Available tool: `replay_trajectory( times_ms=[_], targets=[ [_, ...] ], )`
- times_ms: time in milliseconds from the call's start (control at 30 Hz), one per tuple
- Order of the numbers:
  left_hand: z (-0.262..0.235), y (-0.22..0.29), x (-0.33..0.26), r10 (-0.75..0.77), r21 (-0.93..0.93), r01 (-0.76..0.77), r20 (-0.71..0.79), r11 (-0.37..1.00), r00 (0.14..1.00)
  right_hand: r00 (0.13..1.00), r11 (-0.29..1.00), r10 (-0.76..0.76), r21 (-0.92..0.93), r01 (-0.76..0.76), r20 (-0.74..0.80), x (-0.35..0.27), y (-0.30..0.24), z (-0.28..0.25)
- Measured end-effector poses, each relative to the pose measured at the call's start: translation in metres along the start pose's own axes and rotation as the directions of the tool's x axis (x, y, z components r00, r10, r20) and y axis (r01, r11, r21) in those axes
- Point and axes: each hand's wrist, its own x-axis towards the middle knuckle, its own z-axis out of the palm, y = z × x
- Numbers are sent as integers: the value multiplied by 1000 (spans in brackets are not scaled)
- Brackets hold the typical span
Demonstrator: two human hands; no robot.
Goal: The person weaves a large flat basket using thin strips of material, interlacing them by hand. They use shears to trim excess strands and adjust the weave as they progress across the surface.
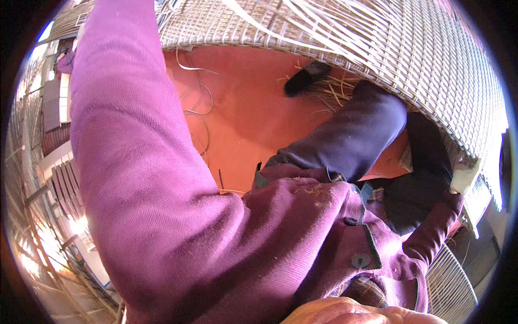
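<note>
A large woven wicker piece [442, 59] in pale grey-beige curves across the top and right, over my legs. Many long, loose flat strands [318, 32] trail over its surface near the top. My left arm, in a purple sleeve, reaches up past the upper edge, so the left hand is out of sight. At the far right, my other sleeve ends beside the wicker's lower edge. There my right hand [465, 175] appears to be in a pale glove, near or against the weave; its fingers cannot be made out.
An orange floor [243, 119] lies below the wicker. A thin curled strand [204, 105] and straw-like scraps [337, 89] rest on it, near my dark-covered foot [307, 78]. Slatted brown furniture [65, 186] stands at left. A ribbed woven panel [450, 281] is at lower right.
</note>
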Motion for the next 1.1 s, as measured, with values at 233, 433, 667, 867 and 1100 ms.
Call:
replay_trajectory(
  times_ms=[233,433,667,867,1100],
  targets=[
    [40,23,-172,33,151,-118,472,982,881,999,995,-42,-91,43,15,18,8,-20],
    [31,-2,-273,76,144,-263,733,954,676,996,999,37,29,-35,-79,23,10,-8],
    [34,57,-375,21,-555,703,791,444,611,999,998,45,40,-44,-21,6,7,14],
    [-31,7,-265,-37,58,-19,826,998,562,996,996,51,72,-46,-69,4,7,17],
    [-45,13,-121,-226,-30,235,184,972,957,997,998,47,54,-43,-65,5,8,6]
  ],
)
